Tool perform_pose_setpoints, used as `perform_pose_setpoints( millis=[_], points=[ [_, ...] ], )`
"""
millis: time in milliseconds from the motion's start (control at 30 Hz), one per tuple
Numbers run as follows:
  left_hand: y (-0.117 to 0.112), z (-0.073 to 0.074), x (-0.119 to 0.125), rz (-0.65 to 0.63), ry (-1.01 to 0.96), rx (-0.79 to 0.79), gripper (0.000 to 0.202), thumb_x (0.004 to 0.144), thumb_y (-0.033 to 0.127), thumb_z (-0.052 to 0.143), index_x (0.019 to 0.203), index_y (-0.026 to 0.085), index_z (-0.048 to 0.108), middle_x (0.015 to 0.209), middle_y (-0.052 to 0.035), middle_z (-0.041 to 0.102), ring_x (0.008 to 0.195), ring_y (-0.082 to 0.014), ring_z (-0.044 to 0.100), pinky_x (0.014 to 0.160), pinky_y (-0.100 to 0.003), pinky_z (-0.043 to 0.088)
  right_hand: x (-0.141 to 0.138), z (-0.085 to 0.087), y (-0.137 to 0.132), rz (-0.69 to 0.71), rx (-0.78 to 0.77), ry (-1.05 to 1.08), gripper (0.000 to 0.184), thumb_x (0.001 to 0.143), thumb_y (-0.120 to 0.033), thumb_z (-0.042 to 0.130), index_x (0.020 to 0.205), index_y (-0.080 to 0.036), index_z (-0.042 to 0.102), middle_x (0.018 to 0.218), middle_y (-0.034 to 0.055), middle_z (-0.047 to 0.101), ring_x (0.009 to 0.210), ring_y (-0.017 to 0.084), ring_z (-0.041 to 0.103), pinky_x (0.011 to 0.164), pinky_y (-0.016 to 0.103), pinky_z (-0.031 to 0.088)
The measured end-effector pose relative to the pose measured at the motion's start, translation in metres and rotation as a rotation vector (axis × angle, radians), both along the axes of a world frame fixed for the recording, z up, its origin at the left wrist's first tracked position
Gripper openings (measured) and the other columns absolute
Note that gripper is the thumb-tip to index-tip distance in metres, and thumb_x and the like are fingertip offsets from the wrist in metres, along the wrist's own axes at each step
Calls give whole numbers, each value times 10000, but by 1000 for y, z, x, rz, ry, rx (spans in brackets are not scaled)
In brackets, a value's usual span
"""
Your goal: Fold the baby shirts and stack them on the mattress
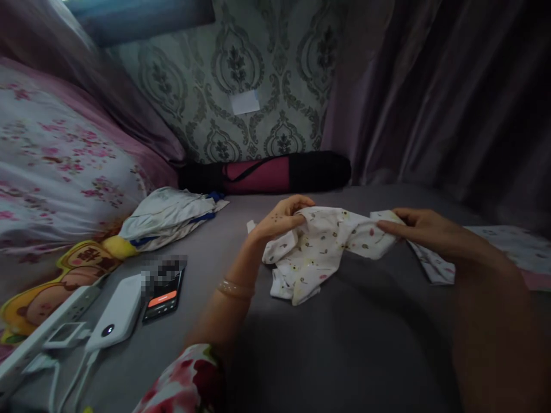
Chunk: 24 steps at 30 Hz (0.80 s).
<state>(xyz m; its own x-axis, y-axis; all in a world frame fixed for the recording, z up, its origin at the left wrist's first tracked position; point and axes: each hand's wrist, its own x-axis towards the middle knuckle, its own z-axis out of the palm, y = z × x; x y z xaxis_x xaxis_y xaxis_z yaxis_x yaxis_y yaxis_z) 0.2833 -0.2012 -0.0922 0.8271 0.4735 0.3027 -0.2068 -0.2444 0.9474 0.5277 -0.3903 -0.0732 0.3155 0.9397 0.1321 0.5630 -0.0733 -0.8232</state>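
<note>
My left hand (282, 221) and my right hand (424, 229) both pinch a small white garment (321, 249) with a tiny flower print. It is held just above the grey bed sheet (344, 344), stretched between the two hands, with its lower part drooping onto the sheet. My left hand grips the left upper edge, fingers curled over the cloth. My right hand holds the right end between thumb and fingers. A bangle sits on my left wrist, and a floral sleeve shows lower down.
A folded pile of light clothes (167, 215) lies to the left. A phone (163, 292), a white power bank (118, 312) and a power strip (51, 330) lie at front left. A rolled black and pink mat (267, 172) rests against the wall. More printed cloth (503, 244) lies at right.
</note>
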Motion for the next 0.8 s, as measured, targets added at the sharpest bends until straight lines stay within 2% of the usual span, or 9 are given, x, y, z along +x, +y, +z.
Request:
perform_pose_setpoints(
  millis=[133, 233, 333, 400, 467, 533, 600, 700, 800],
  points=[
    [-3, -27, 24, 78, 51, 107, 230, 702, 123, 581, 923, 154, 636, 919, -42, 660, 838, -125, 597, 756, -228, 460, 25, -21, 0, 169, -312, -204, 417, 749, -637, 619, 698, -228, 680, 688, 41, 679, 640, 215, 639, 550, 316, 510],
    [-7, -42, 40, 90, 92, 114, 151, 787, 187, 562, 895, 151, 661, 878, -43, 664, 800, -132, 598, 738, -241, 471, 34, -40, 9, 107, -485, -429, 367, 684, -582, 677, 645, -217, 670, 671, 55, 677, 661, 244, 657, 608, 355, 522],
    [-10, -47, 48, 113, 96, 126, 181, 829, 220, 552, 927, 156, 689, 928, -62, 669, 821, -143, 607, 735, -247, 479, 22, -43, 24, -10, -326, -487, 324, 723, -514, 659, 844, -221, 723, 873, 88, 722, 842, 286, 683, 764, 419, 537],
    [-11, -46, 48, 156, 75, 172, 179, 832, 231, 566, 921, 167, 706, 989, -72, 662, 894, -156, 607, 773, -251, 479, 5, -34, 37, 63, -121, -400, 325, 798, -476, 595, 973, -232, 719, 1053, 84, 708, 1013, 287, 651, 895, 444, 509],
    [-10, -45, 47, 177, 43, 181, 165, 830, 236, 575, 893, 171, 712, 990, -69, 660, 944, -164, 603, 822, -257, 473, -12, -22, 49, 169, -9, -275, 319, 816, -440, 594, 1039, -237, 699, 1158, 66, 676, 1102, 271, 613, 964, 449, 482],
    [-8, -43, 44, 170, 6, 100, 148, 823, 234, 581, 880, 164, 699, 905, -53, 667, 899, -153, 614, 820, -257, 475, -26, -13, 61, 281, -8, -135, 341, 796, -418, 634, 1076, -228, 673, 1144, 61, 679, 1079, 250, 622, 947, 433, 501],
    [-5, -43, 42, 166, -13, -34, 140, 808, 239, 604, 903, 160, 671, 779, -20, 653, 755, -124, 613, 725, -236, 483, -33, -8, 70, 341, -40, -45, 355, 773, -415, 670, 1066, -216, 656, 1044, 57, 698, 990, 231, 647, 878, 406, 534],
    [-3, -43, 40, 207, -15, -175, 151, 765, 254, 666, 878, 156, 640, 628, 29, 593, 554, -81, 541, 559, -194, 430, -40, -7, 78, 314, -41, -30, 314, 763, -436, 691, 965, -199, 649, 890, 45, 688, 860, 209, 645, 784, 368, 545],
    [-2, -44, 41, 220, -8, -215, 156, 733, 266, 708, 800, 140, 647, 628, 15, 612, 556, -85, 553, 547, -194, 426, -48, -7, 82, 262, -16, -45, 321, 754, -451, 707, 926, -189, 638, 863, 43, 666, 805, 193, 622, 730, 337, 530]
  ],
)
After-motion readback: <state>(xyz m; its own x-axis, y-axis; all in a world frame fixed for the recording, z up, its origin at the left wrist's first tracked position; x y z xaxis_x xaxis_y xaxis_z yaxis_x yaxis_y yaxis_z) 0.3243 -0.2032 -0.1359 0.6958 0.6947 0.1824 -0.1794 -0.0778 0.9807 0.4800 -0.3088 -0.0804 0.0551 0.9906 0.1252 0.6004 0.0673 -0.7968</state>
